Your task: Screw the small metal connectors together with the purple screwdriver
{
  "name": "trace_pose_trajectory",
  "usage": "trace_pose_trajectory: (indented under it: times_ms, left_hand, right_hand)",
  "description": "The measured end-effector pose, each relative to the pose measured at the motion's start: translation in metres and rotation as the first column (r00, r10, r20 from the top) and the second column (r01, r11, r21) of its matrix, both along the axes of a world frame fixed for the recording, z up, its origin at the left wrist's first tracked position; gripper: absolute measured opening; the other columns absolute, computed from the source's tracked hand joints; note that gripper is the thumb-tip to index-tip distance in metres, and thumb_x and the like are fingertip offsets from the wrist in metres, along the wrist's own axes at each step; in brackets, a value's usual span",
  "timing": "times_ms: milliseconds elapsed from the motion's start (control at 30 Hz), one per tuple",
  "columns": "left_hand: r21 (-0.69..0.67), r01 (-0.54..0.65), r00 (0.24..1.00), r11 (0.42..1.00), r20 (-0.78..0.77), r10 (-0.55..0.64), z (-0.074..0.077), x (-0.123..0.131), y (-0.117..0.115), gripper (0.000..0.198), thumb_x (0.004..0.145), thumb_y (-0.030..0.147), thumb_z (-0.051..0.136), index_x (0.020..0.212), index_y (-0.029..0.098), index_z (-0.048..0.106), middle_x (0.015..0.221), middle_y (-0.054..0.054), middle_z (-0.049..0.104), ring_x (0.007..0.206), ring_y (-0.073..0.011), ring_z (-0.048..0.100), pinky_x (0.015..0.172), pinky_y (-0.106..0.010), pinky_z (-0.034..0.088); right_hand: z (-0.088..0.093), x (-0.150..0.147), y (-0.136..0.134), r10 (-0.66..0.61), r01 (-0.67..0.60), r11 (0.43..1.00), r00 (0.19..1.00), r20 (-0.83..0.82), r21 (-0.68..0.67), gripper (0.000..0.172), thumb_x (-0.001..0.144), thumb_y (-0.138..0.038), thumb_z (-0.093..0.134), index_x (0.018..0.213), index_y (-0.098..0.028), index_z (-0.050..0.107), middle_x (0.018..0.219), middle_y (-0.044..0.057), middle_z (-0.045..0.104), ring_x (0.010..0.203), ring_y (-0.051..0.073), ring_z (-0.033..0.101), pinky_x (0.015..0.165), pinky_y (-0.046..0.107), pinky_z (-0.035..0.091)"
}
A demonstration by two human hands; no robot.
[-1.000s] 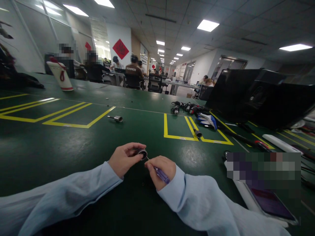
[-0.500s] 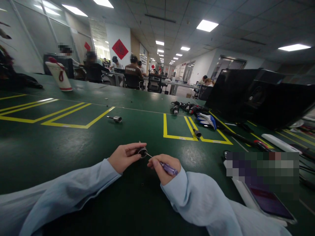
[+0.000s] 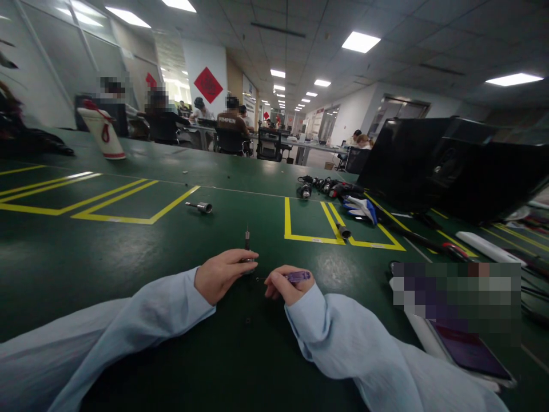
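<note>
My left hand rests on the green table and pinches a small metal socket part, whose thin shaft stands upright above my fingers. My right hand lies just to its right, closed round a small purple-handled screwdriver held roughly level, tip toward the left hand. Both arms are in light blue sleeves. A tiny dark speck, perhaps a screw, lies on the table near my wrists.
A loose metal socket lies further out, another in a yellow-taped box. Tools and a white-blue glove sit by black cases at right. A phone lies near right. A white cup stands far left. People sit at desks behind.
My left hand turned the metal part so its shaft now points up. My right hand drew the screwdriver away from the part and lowered it to the table.
</note>
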State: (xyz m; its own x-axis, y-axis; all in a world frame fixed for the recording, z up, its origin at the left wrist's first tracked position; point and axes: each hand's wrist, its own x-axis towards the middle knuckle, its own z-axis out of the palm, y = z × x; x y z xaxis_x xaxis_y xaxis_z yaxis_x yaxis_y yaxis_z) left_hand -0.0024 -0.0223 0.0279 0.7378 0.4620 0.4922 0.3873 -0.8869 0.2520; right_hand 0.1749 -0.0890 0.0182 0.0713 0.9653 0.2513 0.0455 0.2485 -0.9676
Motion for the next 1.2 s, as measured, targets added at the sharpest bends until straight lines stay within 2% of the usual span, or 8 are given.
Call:
trace_pose_trajectory:
  times_ms: [233, 600, 767, 833, 900, 1000, 1100, 1200]
  left_hand:
    - [0.074, 0.088, 0.995, 0.993, -0.042, -0.085, 0.002, -0.005, 0.005, 0.044, 0.075, 0.001, 0.034, 0.104, 0.021, 0.060, 0.114, -0.007, 0.058, 0.113, -0.0194, 0.046, 0.095, -0.037, 0.038]
    - [-0.102, 0.146, 0.989, 0.984, -0.013, -0.148, 0.013, -0.005, 0.012, 0.034, 0.076, 0.008, 0.042, 0.101, 0.021, 0.061, 0.108, -0.007, 0.059, 0.099, -0.0175, 0.055, 0.087, -0.030, 0.045]
    - [-0.009, 0.099, 0.991, 0.995, 0.088, -0.098, 0.011, -0.006, 0.013, 0.031, 0.078, 0.011, 0.043, 0.102, 0.021, 0.061, 0.110, -0.008, 0.058, 0.103, -0.0187, 0.053, 0.090, -0.033, 0.043]
    - [-0.109, 0.079, 0.984, 0.991, 0.167, -0.060, 0.010, -0.004, 0.015, 0.028, 0.077, 0.014, 0.047, 0.100, 0.020, 0.062, 0.110, -0.008, 0.058, 0.102, -0.0195, 0.054, 0.087, -0.034, 0.045]
    - [-0.335, 0.047, 0.955, 0.941, 0.291, 0.056, 0.009, 0.002, 0.017, 0.027, 0.072, 0.019, 0.055, 0.098, 0.019, 0.062, 0.109, -0.009, 0.058, 0.098, -0.0205, 0.056, 0.082, -0.034, 0.049]
    - [-0.680, 0.067, 0.875, 0.730, 0.391, 0.284, 0.009, 0.014, 0.017, 0.041, 0.062, 0.023, 0.063, 0.102, 0.014, 0.057, 0.107, -0.011, 0.059, 0.093, -0.0218, 0.060, 0.082, -0.037, 0.049]
    - [-0.819, 0.108, 0.817, 0.563, 0.396, 0.419, 0.012, 0.027, 0.013, 0.051, 0.054, 0.019, 0.066, 0.103, 0.009, 0.055, 0.103, -0.012, 0.062, 0.091, -0.0229, 0.061, 0.087, -0.040, 0.045]
    - [-0.849, 0.122, 0.791, 0.513, 0.396, 0.467, 0.016, 0.034, 0.006, 0.049, 0.049, 0.015, 0.065, 0.097, 0.008, 0.058, 0.093, -0.010, 0.066, 0.087, -0.0223, 0.062, 0.087, -0.040, 0.045]
  right_hand:
    - [0.001, 0.000, -0.001, 0.004, -0.004, 1.000, 1.000, 0.017, -0.017, 0.023, 0.072, -0.031, 0.051, 0.058, -0.013, 0.059, 0.042, 0.000, 0.055, 0.036, 0.008, 0.048, 0.036, 0.017, 0.039]
    - [0.002, -0.002, -0.004, -0.005, 0.005, 0.999, 1.000, 0.002, -0.039, 0.022, 0.070, -0.031, 0.052, 0.057, -0.014, 0.058, 0.042, -0.001, 0.054, 0.035, 0.008, 0.047, 0.035, 0.018, 0.038]
    - [0.002, -0.002, -0.005, -0.014, 0.014, 1.000, 1.000, -0.025, 0.005, 0.025, 0.073, -0.032, 0.051, 0.058, -0.014, 0.058, 0.042, -0.001, 0.053, 0.035, 0.007, 0.046, 0.036, 0.016, 0.038]
    - [0.003, -0.002, -0.005, -0.017, 0.019, 0.999, 0.999, -0.049, 0.037, 0.025, 0.074, -0.032, 0.050, 0.059, -0.014, 0.059, 0.043, -0.001, 0.054, 0.037, 0.006, 0.047, 0.037, 0.017, 0.040]
    - [0.005, -0.002, -0.006, -0.032, 0.039, 0.994, 0.997, -0.070, 0.098, 0.026, 0.076, -0.033, 0.050, 0.062, -0.014, 0.059, 0.047, 0.000, 0.056, 0.040, 0.007, 0.050, 0.040, 0.017, 0.042]
    - [0.008, 0.000, -0.006, -0.081, 0.090, 0.970, 0.996, -0.046, 0.226, 0.024, 0.077, -0.031, 0.050, 0.064, -0.014, 0.061, 0.053, 0.002, 0.059, 0.045, 0.009, 0.053, 0.044, 0.020, 0.045]
    - [0.008, 0.001, -0.004, -0.142, 0.116, 0.932, 0.988, 0.053, 0.344, 0.023, 0.077, -0.027, 0.048, 0.065, -0.014, 0.062, 0.054, 0.003, 0.061, 0.048, 0.011, 0.055, 0.048, 0.022, 0.046]
    - [0.008, 0.000, -0.001, -0.183, 0.110, 0.913, 0.971, 0.154, 0.393, 0.021, 0.077, -0.023, 0.047, 0.065, -0.014, 0.062, 0.056, 0.004, 0.063, 0.051, 0.012, 0.056, 0.052, 0.024, 0.047]
